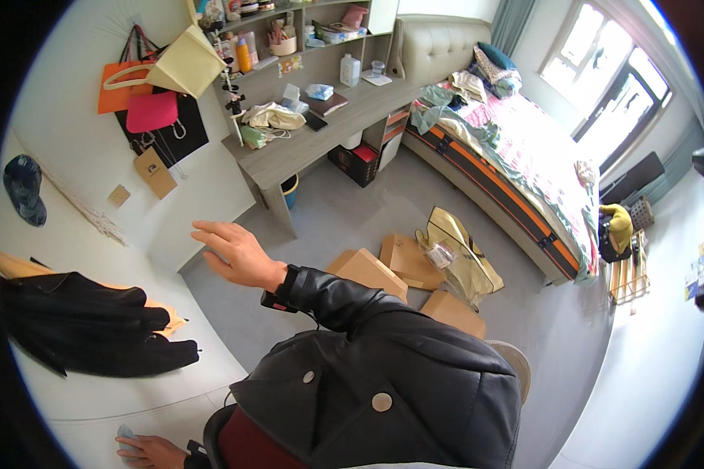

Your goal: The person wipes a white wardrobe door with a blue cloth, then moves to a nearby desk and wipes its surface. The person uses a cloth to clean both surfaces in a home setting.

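At the lower left edge, my left hand (144, 451) presses a grey-blue cloth (127, 437) flat against a white panel surface, part of the cloth showing past the fingers. My right hand (234, 252) reaches out to the left in a black leather sleeve, fingers spread and nothing in them. It is in the air, between the desk's near end and the hanging dark clothes. A black jacket (82, 328) hangs at the left, over something orange. Above it, a dark blue patterned cap (24, 189) is against the white wall.
Bags (152, 111) hang on the wall beside a grey desk (334, 123) with shelves. Cardboard boxes (366, 272) and a beige bag (463, 252) lie on the grey floor. A blue bin (290, 192) stands under the desk. A bed (493, 199) stands at the right.
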Motion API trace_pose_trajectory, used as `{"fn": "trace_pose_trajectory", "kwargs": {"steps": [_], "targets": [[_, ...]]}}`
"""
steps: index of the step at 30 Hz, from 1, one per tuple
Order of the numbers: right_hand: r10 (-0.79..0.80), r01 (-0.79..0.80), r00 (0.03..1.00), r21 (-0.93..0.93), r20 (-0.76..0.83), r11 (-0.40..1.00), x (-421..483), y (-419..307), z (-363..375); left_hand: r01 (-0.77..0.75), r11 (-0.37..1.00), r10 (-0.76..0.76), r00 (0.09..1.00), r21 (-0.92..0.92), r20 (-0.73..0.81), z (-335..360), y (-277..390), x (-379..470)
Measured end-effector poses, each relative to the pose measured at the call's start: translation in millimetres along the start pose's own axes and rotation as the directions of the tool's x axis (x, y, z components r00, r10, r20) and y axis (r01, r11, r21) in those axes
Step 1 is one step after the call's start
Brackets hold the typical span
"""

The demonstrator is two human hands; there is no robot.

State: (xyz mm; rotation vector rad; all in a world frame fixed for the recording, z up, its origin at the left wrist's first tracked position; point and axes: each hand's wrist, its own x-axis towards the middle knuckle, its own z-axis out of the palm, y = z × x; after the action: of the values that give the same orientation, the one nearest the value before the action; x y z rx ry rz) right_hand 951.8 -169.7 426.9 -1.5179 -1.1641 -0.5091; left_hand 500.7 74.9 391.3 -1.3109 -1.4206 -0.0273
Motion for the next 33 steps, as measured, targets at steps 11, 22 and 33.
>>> {"fn": "trace_pose_trajectory", "kwargs": {"steps": [11,22,33], "targets": [[-0.046,0.047,0.999,-0.008,0.017,0.999,17,-23,19,0.181,0.976,-0.154,0.967,-0.120,0.202,-42,-28,12],[0.004,-0.006,1.000,0.069,0.028,0.998,23,-30,31,0.161,0.947,-0.135,0.985,-0.278,0.111,-9,-55,29],[-0.010,0.010,1.000,0.041,0.012,0.999,24,-39,34,0.033,0.997,-0.012,0.956,-0.067,0.293,-29,-59,39]]}}
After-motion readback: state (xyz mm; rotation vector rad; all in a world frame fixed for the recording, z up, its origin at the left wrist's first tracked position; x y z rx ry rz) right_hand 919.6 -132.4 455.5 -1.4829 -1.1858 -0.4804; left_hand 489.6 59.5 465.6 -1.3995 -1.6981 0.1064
